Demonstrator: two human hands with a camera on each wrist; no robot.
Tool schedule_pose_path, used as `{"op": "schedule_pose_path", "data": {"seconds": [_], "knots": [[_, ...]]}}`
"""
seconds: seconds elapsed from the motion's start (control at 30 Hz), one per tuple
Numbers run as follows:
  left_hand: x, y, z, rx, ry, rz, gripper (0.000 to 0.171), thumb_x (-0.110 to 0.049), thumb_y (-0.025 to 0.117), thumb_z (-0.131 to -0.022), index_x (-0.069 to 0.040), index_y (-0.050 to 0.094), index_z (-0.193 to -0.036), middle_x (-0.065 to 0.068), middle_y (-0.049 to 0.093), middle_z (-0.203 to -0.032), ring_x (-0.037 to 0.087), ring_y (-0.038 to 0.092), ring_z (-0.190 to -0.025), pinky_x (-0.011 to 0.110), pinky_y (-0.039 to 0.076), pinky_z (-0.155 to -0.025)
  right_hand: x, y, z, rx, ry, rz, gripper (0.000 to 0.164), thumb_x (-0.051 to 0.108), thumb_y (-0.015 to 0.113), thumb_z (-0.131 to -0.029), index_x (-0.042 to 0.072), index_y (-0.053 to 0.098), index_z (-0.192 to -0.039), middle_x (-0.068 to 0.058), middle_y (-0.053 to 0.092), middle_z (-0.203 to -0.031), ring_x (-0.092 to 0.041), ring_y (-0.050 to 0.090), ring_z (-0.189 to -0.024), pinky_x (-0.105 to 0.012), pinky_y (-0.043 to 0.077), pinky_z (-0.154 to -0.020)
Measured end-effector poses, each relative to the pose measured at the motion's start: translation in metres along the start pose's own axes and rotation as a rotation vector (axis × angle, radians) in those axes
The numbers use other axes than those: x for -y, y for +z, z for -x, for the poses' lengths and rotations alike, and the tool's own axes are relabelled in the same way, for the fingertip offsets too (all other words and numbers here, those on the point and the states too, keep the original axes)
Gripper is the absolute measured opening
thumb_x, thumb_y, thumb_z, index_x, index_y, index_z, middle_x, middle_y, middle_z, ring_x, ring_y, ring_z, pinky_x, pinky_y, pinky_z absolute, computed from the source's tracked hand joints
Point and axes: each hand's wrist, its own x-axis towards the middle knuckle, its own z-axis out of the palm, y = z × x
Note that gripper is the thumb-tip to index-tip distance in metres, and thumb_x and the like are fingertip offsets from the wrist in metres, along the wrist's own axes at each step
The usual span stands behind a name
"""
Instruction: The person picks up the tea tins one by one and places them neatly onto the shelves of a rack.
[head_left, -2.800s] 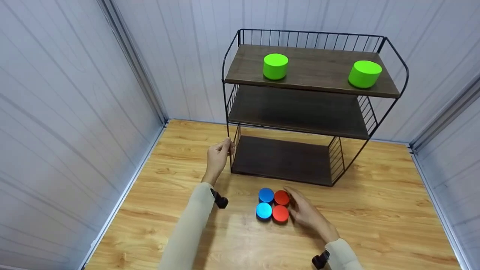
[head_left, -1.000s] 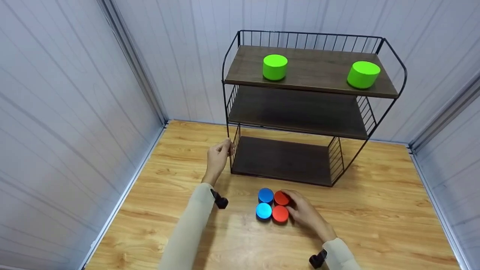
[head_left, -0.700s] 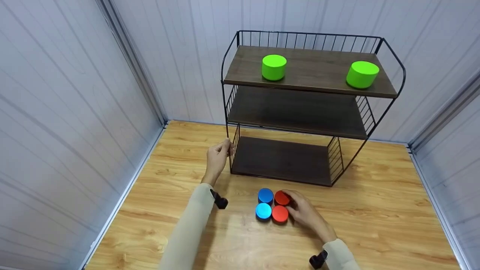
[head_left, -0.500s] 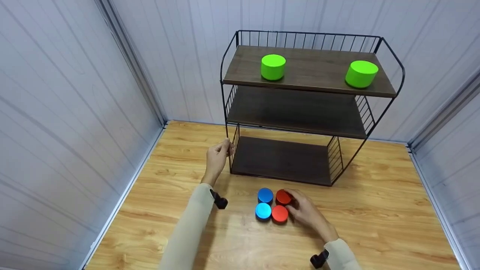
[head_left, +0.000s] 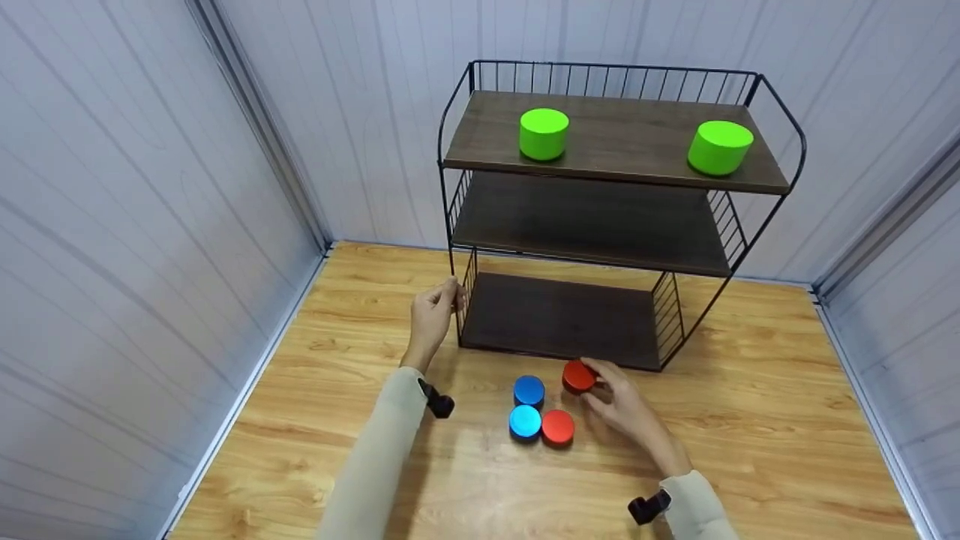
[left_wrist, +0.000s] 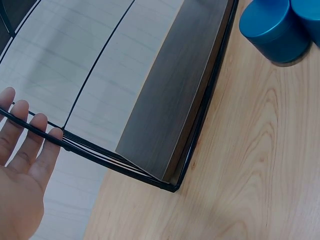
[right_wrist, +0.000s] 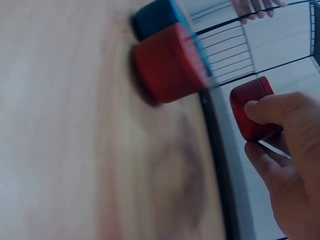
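My right hand point(head_left: 628, 409) pinches a small red round tin point(head_left: 577, 376) between thumb and fingers. In the right wrist view the tin point(right_wrist: 246, 102) hangs clear of the floor. A second red tin point(head_left: 557, 428) stands on the floor beside a light blue tin point(head_left: 525, 423), with a darker blue tin point(head_left: 529, 391) behind. My left hand point(head_left: 431, 315) holds the left front post of a black wire rack with dark wooden shelves point(head_left: 592, 225). The left wrist view shows its fingers point(left_wrist: 37, 122) hooked behind the black bar point(left_wrist: 95, 159).
Two green tins stand on the top shelf, one left of centre point(head_left: 544, 135) and one near the right end point(head_left: 720, 148). The lower shelf board point(head_left: 562, 319) lies close to the floor. Pale panel walls point(head_left: 150, 262) enclose the wooden floor point(head_left: 315, 420).
My right hand has lifted the rear red tin away from the group, back and to the right. The left hand stays on the rack post. The other tins keep their places.
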Motion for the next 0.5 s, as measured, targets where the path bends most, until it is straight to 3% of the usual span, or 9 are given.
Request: {"op": "schedule_pose_path", "data": {"seconds": [0.13, 0.33, 0.5], "knots": [[0.0, 0.0, 0.001, -0.01, -0.009, 0.0, 0.042, -0.034, 0.057, -0.107, -0.009, 0.073, -0.078, 0.035, 0.065, -0.086, 0.052, 0.062, -0.082, 0.038, 0.06, -0.076, 0.005, -0.01, -0.007, -0.088, -0.096, 0.033, 0.059, -0.021, 0.077, -0.077, -0.013, 0.058, -0.133, -0.03, 0.063, -0.124, -0.04, 0.071, -0.101, -0.04, 0.061, -0.083], [0.001, 0.0, 0.001, -0.02, -0.015, 0.001, 0.042, -0.034, 0.059, -0.107, -0.007, 0.073, -0.078, 0.029, 0.068, -0.083, 0.042, 0.064, -0.078, 0.05, 0.06, -0.081, 0.02, -0.035, -0.017, -0.183, -0.146, 0.096, 0.062, -0.019, 0.08, -0.075, -0.01, 0.06, -0.133, -0.028, 0.064, -0.125, -0.039, 0.069, -0.104, -0.012, 0.053, -0.089], [-0.001, 0.001, 0.001, -0.01, -0.022, 0.012, 0.041, -0.03, 0.057, -0.108, -0.005, 0.072, -0.077, 0.009, 0.068, -0.075, 0.023, 0.064, -0.072, 0.06, 0.056, -0.086, 0.038, -0.06, -0.03, -0.25, -0.149, 0.139, 0.063, -0.016, 0.081, -0.075, -0.007, 0.061, -0.134, -0.028, 0.065, -0.127, -0.038, 0.068, -0.107, -0.006, 0.049, -0.089]]}}
